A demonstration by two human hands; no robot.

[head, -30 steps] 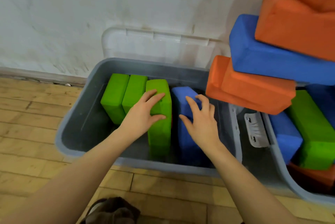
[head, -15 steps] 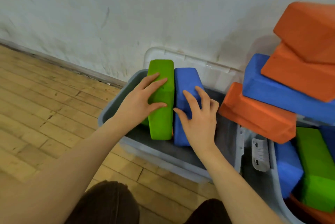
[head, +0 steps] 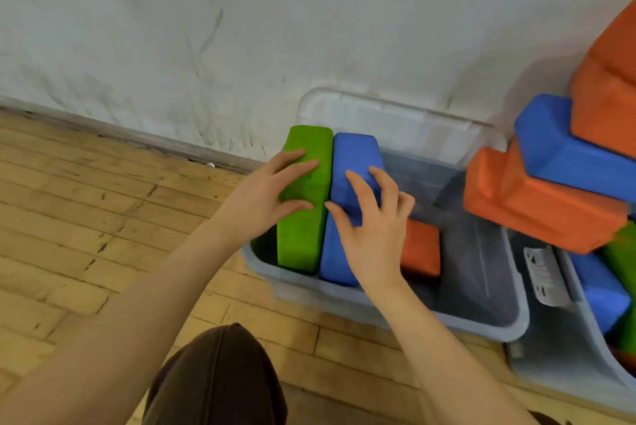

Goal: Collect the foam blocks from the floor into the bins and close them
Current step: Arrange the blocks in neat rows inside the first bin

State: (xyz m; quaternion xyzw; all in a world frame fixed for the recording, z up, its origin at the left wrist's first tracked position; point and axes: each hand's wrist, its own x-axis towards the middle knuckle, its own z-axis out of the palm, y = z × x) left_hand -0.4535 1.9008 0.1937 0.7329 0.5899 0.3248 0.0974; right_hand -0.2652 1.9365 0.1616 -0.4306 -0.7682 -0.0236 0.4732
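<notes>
Your left hand [head: 272, 194] lies on the green block [head: 304, 197], fingers over its top and thumb curled at the near side, so it grips that block. The block stands on edge at the left end of the grey bin [head: 481, 318], reaching above the rim. Touching it on the right is the blue block [head: 354, 163], also on edge; your right hand [head: 375, 232] holds it with spread, bent fingers over the top and the thumb at the seam between the two. Just right of that hand an orange block [head: 421, 249] lies low in the bin, and the space beyond it looks free. The clear lid [head: 395, 122] leans on the wall behind. Further right, a second bin [head: 585, 318] carries a pile of orange, blue and green blocks heaped well above its rim.

You seem to be in the packing step, setting this pair into place. Next, press both down until they sit below the rim, or the lid will not close.
</notes>
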